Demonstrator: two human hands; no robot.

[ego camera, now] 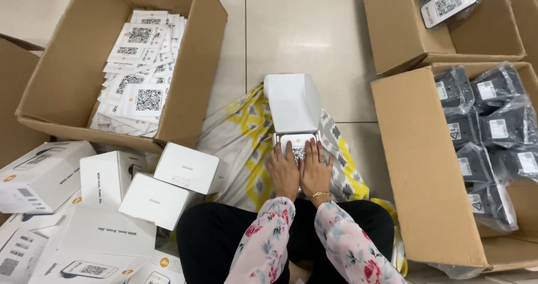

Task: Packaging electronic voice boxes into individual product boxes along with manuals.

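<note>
Left hand [282,171] and right hand [315,169] lie side by side, palms down, fingers pointing far, forearms converging.

open box [293,111] contents under hands [300,172]

Small white box [295,128] sits dead centre with its lid flipped up toward 12 o'clock. At 10 o'clock there's a brown carton [193,76] stuffed with white cards bearing black square codes [137,71]. Loose white boxes [162,186] pile up at 8 o'clock. At 3 o'clock another brown carton [417,172] holds dark bagged items with white labels [490,127]. At 1 o'clock, a third carton [403,31].
</note>
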